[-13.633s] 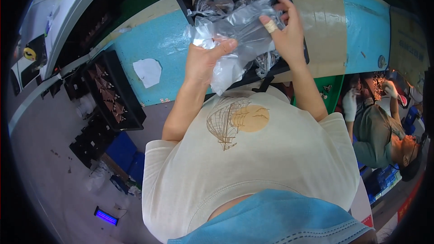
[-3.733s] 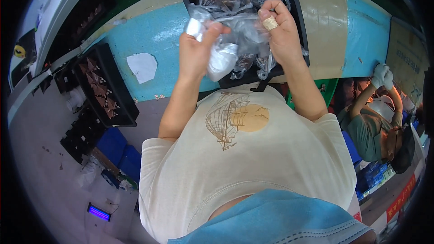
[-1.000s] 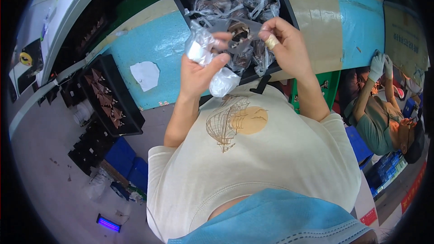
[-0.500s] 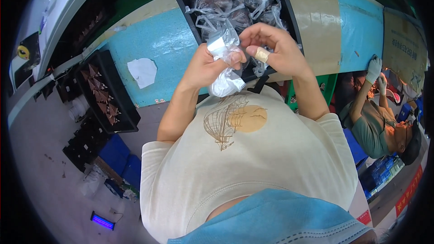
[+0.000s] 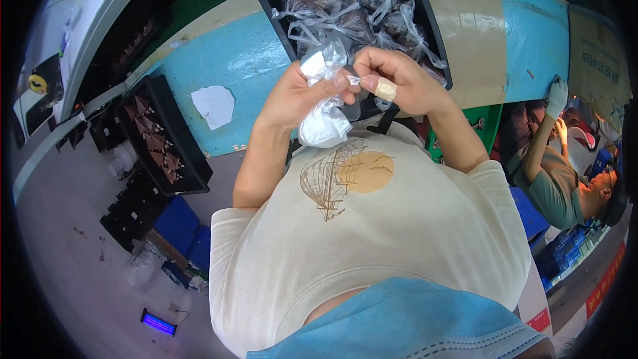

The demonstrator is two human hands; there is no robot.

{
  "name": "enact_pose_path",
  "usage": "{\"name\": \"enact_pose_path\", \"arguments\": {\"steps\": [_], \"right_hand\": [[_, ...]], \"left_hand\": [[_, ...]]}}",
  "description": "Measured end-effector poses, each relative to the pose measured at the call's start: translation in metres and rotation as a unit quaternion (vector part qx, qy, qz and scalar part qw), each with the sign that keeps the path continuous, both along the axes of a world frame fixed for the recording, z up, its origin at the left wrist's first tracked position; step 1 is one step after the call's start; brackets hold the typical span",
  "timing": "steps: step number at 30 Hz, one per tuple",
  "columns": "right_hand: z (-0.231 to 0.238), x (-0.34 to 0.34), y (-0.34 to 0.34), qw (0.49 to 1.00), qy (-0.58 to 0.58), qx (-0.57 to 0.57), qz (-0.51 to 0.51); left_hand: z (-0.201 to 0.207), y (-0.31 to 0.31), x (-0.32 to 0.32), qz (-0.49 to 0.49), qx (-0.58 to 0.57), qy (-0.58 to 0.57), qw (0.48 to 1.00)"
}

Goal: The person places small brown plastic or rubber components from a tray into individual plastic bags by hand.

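My left hand (image 5: pixel 292 98) is closed around a bunch of thin clear plastic bags (image 5: pixel 324 125), which bulges out above and below the fingers. Thumb and forefinger of my right hand (image 5: pixel 413 88), with a beige plaster on the thumb, pinch a twisted bit of the same plastic close to the left fingertips. Both hands are over the near edge of a black tray (image 5: pixel 446 60) filled with knotted clear bags (image 5: pixel 355 23). Brown pieces show through the bags; their exact kind is hard to make out.
A blue-and-tan worktable (image 5: pixel 246 60) runs across, with a torn white sheet (image 5: pixel 214 106) on it. Left stands another black tray (image 5: pixel 193 176) with brown pointed pieces (image 5: pixel 154 136). A green crate (image 5: pixel 488 129) is at right, near a gloved co-worker (image 5: pixel 555 189).
My right hand has come in toward the left; its thumb and forefinger, apart before, now pinch the plastic. The bunch of bags has shifted slightly. The co-worker's hands have moved a little.
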State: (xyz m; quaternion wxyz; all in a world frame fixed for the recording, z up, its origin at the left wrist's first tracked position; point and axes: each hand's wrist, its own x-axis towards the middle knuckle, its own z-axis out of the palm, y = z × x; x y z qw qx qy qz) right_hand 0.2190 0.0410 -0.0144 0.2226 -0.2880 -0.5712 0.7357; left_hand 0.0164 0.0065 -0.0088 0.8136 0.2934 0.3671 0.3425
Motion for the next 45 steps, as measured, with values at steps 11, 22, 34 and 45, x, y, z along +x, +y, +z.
{"name": "enact_pose_path", "arguments": {"steps": [11,22,34,45], "right_hand": [[0.013,-0.019,0.012,0.947,-0.037,0.293,-0.125],[0.016,-0.025,-0.006,0.943,-0.102,0.262,-0.179],[-0.003,-0.033,0.020,0.986,-0.014,0.020,-0.165],[-0.058,-0.072,0.093,0.857,-0.142,0.338,-0.361]], "left_hand": [[0.013,0.007,0.001,0.039,0.091,0.076,0.992],[-0.004,-0.009,0.025,0.309,0.341,0.359,0.812],[-0.009,0.000,0.007,0.238,0.460,0.428,0.741],[-0.014,0.071,-0.052,0.351,0.139,0.441,0.814]]}}
